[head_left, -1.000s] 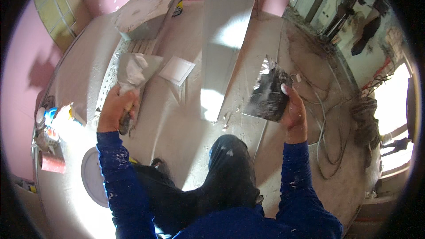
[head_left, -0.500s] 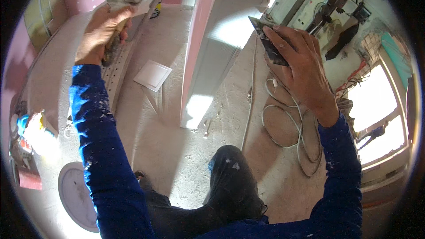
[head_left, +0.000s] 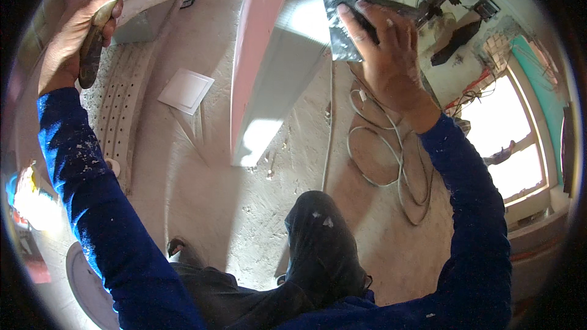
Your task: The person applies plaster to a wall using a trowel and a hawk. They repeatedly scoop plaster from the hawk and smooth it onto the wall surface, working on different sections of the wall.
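Note:
My left hand (head_left: 76, 36), raised at the upper left, is wrapped round the handle of a wide-bladed putty knife (head_left: 92, 55). Pale filler sits on its blade, which the top edge of the picture partly cuts off. My right hand (head_left: 394, 52) grips a broad flat steel scraper (head_left: 346, 40), fingers spread over its back; whitish filler smears the blade. The scraper overlaps the right side of a tall grey panel (head_left: 284, 73) with a pink side face; whether it touches cannot be told. Bright light falls on the panel's surface.
Below my right hand a pale cable (head_left: 373, 180) lies looped on the floor. A white square plate (head_left: 186, 90) rests left of the panel, near a perforated metal plank (head_left: 116, 107). A round grey lid (head_left: 85, 281) is at lower left; a bright window (head_left: 501, 140) stands at right.
My left hand and its putty knife have shifted left and up in view. The scraper in my right hand has moved up and left, and its blade has turned to show its smeared face.

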`<state>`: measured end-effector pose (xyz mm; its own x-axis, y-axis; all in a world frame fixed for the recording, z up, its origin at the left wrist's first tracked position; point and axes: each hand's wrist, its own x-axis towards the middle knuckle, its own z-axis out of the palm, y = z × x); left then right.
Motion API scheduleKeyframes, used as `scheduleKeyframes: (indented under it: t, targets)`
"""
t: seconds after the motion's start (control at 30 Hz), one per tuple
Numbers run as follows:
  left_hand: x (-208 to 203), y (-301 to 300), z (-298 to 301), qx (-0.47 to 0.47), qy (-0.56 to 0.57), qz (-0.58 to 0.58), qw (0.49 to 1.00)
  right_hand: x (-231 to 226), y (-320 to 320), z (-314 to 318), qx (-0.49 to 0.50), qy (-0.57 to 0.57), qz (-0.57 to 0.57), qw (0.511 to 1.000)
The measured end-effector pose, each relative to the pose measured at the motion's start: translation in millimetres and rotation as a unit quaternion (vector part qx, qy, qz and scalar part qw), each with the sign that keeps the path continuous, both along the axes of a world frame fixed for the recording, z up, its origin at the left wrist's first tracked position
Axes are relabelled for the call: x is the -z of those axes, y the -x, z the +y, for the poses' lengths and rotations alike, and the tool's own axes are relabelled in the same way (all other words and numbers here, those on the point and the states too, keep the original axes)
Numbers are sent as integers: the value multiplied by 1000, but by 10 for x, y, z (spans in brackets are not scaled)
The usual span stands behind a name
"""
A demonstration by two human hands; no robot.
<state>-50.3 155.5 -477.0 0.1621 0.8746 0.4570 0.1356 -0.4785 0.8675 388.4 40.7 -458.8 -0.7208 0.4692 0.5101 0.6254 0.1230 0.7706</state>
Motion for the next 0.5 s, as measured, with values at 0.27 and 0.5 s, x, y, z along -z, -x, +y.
scheduleKeyframes:
  t: [0.27, 0.5]
  targets:
    - [-48, 138, -74, -22, -1, -5, 1000, 555, -39, 18, 8, 47, -26, 998]
    - [-121, 165, -182, -22, 15, 19, 999, 850, 125, -284, 11, 100, 5, 995]
